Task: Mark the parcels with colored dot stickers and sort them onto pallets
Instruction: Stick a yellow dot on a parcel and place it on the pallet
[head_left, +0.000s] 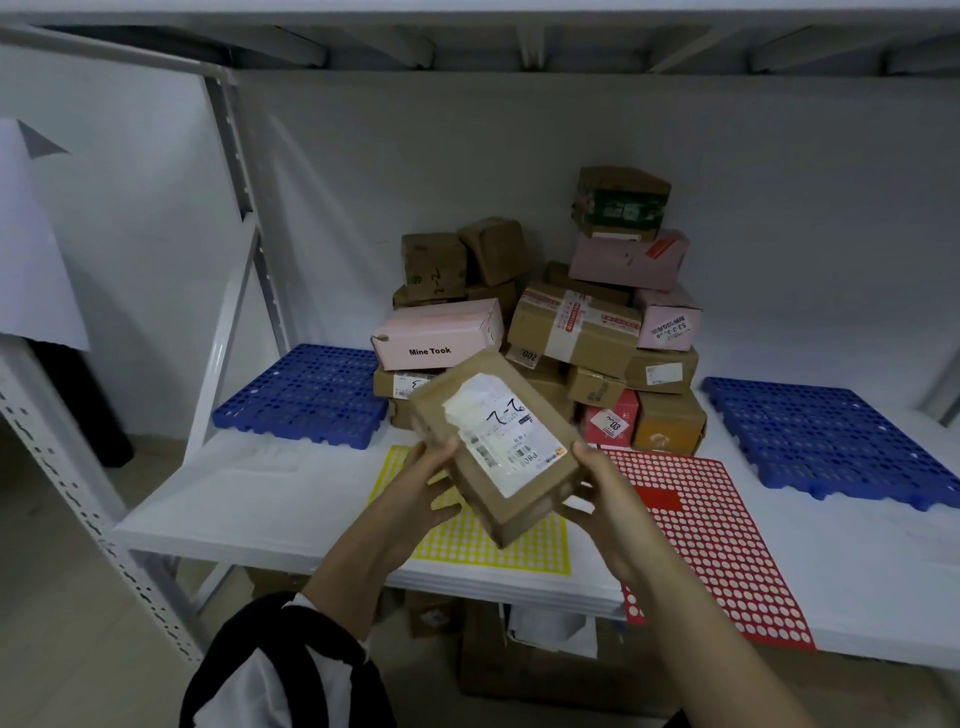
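While lifted clear of the shelf (249, 493), gripped from both sides: parcel (498, 447), dead centre, tilted, label up. At its 9 o'clock, left hand (426, 483), thumb on top, fingers curled under the edge. At 3 o'clock, right hand (597, 488), clamped round the corner the same way. Straight below, yellow sheet (519, 556); at 4 o'clock, red sheet (727, 545). Up at 12, pile (571, 327) of boxes. Left pallet (306, 389) at 10 o'clock, right pallet (831, 431) at 3.

blue pallets (306, 392), yellow dotted sheet (540, 548), red dotted sheet (727, 551)
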